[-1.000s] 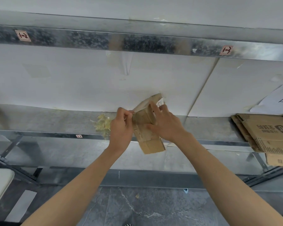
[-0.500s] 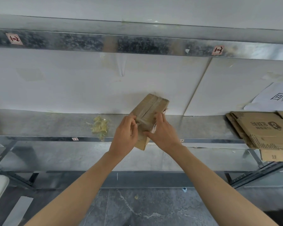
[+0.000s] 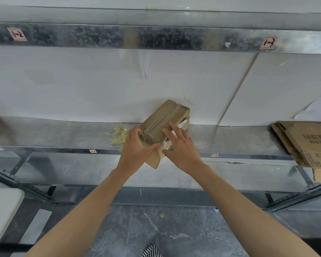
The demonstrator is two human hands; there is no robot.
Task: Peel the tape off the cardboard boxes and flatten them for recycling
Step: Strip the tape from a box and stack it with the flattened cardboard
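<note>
A small brown cardboard box [image 3: 165, 117] with clear tape along its centre seam is tilted up above the front of a metal shelf [image 3: 54, 134]. My left hand [image 3: 135, 147] grips its near left corner, thumb under the box and fingers curled over the taped end. My right hand [image 3: 180, 147] lies on the right side with straight, spread fingers over a white printed label [image 3: 167, 141]. A loose flap hangs down below my hands. A crumpled wad of peeled tape [image 3: 119, 135] lies on the shelf just left of the box.
Flattened cardboard boxes [image 3: 308, 143] are stacked at the shelf's right end. White panels back the shelf and a metal beam [image 3: 156, 37] with labels runs above. A white table corner [image 3: 2, 204] sits low left over the grey tiled floor.
The box has turned so its taped seam faces me. My right hand's fingers have spread flat over the label, and my left hand has shifted to the near corner.
</note>
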